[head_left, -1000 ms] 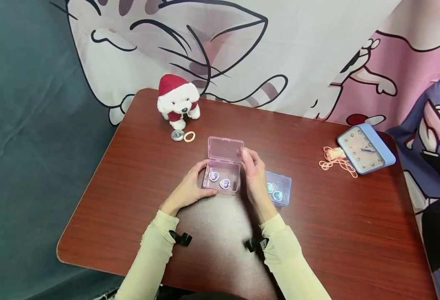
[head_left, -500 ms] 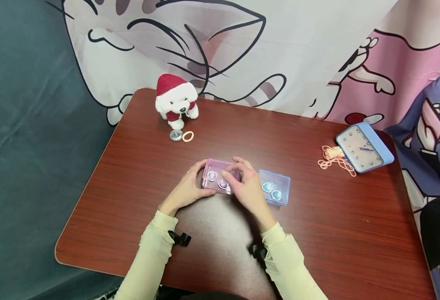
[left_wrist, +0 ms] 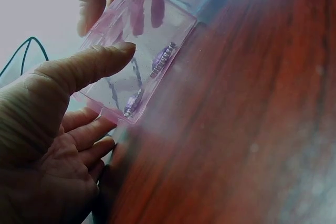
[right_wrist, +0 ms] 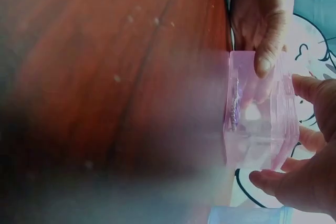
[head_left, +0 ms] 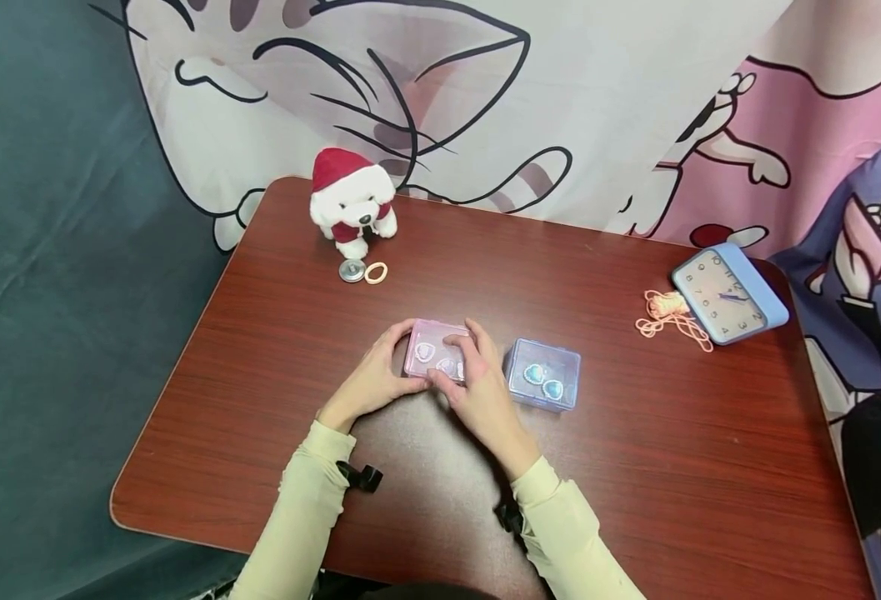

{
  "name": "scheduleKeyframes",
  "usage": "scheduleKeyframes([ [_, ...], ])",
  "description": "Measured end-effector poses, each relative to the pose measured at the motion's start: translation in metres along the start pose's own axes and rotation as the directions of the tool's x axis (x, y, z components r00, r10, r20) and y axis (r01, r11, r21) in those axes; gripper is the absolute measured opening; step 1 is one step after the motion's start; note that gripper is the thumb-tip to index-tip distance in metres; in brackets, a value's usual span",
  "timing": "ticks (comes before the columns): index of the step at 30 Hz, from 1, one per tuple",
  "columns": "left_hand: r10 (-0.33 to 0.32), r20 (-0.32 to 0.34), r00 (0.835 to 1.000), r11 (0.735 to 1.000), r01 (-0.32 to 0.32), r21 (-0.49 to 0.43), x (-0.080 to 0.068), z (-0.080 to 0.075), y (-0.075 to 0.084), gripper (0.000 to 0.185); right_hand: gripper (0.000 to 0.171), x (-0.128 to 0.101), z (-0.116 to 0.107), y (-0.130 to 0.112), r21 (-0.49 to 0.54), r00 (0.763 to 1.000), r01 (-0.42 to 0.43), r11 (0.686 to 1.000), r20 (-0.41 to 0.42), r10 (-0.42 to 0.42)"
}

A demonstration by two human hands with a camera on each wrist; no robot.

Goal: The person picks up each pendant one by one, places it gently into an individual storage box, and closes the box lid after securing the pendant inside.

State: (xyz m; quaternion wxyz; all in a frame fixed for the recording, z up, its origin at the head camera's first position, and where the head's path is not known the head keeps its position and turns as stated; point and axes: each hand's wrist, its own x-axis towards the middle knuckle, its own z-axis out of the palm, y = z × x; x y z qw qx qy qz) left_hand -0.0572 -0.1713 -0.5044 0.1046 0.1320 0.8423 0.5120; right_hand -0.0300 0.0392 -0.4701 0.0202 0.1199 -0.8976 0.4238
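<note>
A small see-through pink plastic box [head_left: 436, 327], lid down, rests on the table with heart-shaped purple gems [head_left: 424, 352] inside. Its left side is gripped by my left hand [head_left: 368, 379], the thumb along the near wall and the fingers behind. In the left wrist view that thumb lies against the box wall [left_wrist: 176, 24]. My right hand [head_left: 485, 400] holds the box from the right, thumb at the near edge and index finger over the lid. A similar blue box [head_left: 563, 358], closed, with pale blue heart gems [head_left: 553, 390], stands just right of my right hand.
On the brown table [head_left: 260, 400], a white plush dog [head_left: 353, 204] in a red hat sits at the back left. A metal disc [head_left: 352, 270] and a cream ring [head_left: 376, 272] lie before it. A blue clock [head_left: 733, 296] and peach cord [head_left: 667, 307] are far right.
The pink box's lid has swung down from upright to closed. My right hand has moved from the lid's right edge to the box's near right side, uncovering more of the blue box.
</note>
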Motion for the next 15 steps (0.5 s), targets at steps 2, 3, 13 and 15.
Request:
scheduleKeyframes([
  [2,0.002,0.001,1.0,1.0,-0.002,0.003,0.0004,0.0007,0.0001,0.1,0.047,-0.0017,0.0004,-0.0004,-0.001,1.0,-0.018,1.0,0.0,0.018],
  [3,0.003,0.002,1.0,1.0,-0.003,0.004,0.0007,0.001,0.0,0.099,0.047,-0.0024,0.0007,-0.0006,-0.001,1.0,-0.026,1.0,-0.002,0.026],
  [13,0.013,0.015,1.0,1.0,-0.013,0.009,0.0019,0.0024,-0.0039,0.1,0.043,-0.0027,0.0013,-0.0043,-0.04,1.0,0.018,0.999,-0.023,-0.019],
  [15,0.003,0.018,1.0,1.0,-0.003,0.017,-0.0007,0.0025,-0.0058,0.1,0.04,-0.0035,-0.0014,-0.0069,-0.052,0.998,0.054,0.997,-0.022,-0.056],
])
